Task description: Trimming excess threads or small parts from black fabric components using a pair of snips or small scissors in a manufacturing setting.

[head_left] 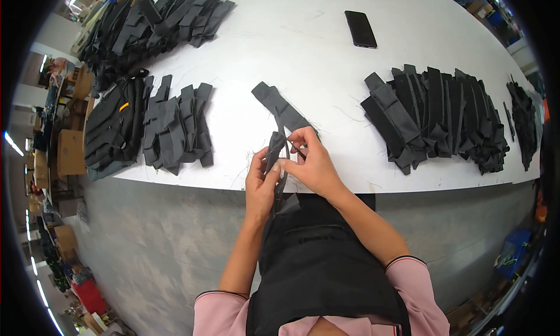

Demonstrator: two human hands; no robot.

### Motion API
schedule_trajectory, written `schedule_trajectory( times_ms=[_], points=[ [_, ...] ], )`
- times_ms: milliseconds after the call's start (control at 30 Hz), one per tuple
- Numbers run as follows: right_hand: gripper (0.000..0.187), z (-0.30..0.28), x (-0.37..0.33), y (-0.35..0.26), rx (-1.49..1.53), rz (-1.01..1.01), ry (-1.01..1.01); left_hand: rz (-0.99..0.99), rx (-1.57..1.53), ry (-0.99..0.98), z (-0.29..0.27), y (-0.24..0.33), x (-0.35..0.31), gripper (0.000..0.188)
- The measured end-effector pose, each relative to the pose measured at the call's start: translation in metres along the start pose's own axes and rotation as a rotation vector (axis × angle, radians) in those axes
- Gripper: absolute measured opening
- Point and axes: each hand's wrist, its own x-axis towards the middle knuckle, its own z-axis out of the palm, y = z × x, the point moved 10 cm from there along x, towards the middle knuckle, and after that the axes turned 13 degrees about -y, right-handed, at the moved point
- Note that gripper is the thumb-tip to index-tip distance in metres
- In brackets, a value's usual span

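Near the table's front edge, my left hand (261, 181) is closed around a folded dark grey fabric strip (275, 148), thumb pressed on its face. The strip's lower end hangs over the edge toward my black apron. My right hand (318, 168) is closed beside it, fingertips and thumb at the strip's side. A slim dark object (299, 152) shows between those fingers; its kind cannot be made out. Another dark grey fabric strip (286, 111) lies slantwise on the table just beyond my hands, its near end partly hidden by the right hand.
On the white table (291, 38), a pile of strips (178, 126) and a black backpack (116, 123) lie left. A larger heap (157, 26) is far left. Right stands a row of strips (437, 117), with dark pieces (523, 123) beyond. A phone (361, 29) lies far back. Loose threads are scattered.
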Motion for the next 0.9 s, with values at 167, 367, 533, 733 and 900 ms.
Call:
schedule_trajectory(
  times_ms=[167,367,533,733,900],
  points=[
    [0.023,-0.015,-0.014,-0.014,-0.361,-0.160,0.151,0.009,0.202,0.003,-0.007,-0.001,-0.009,0.022],
    [0.019,0.012,-0.029,0.051,0.403,0.347,-0.308,-0.237,-0.227,0.102,-0.001,-0.028,-0.017,0.037],
    [0.025,-0.010,-0.062,-0.014,-0.168,-0.015,0.013,-0.368,0.000,0.119,-0.017,-0.044,-0.021,0.047],
    [0.031,-0.003,-0.072,-0.052,-0.728,-0.160,-0.030,-0.350,0.085,0.048,-0.012,-0.035,-0.022,0.050],
    [0.029,0.003,-0.077,-0.062,-0.828,-0.233,-0.047,-0.356,0.093,0.016,-0.007,-0.032,-0.022,0.049]
  ],
)
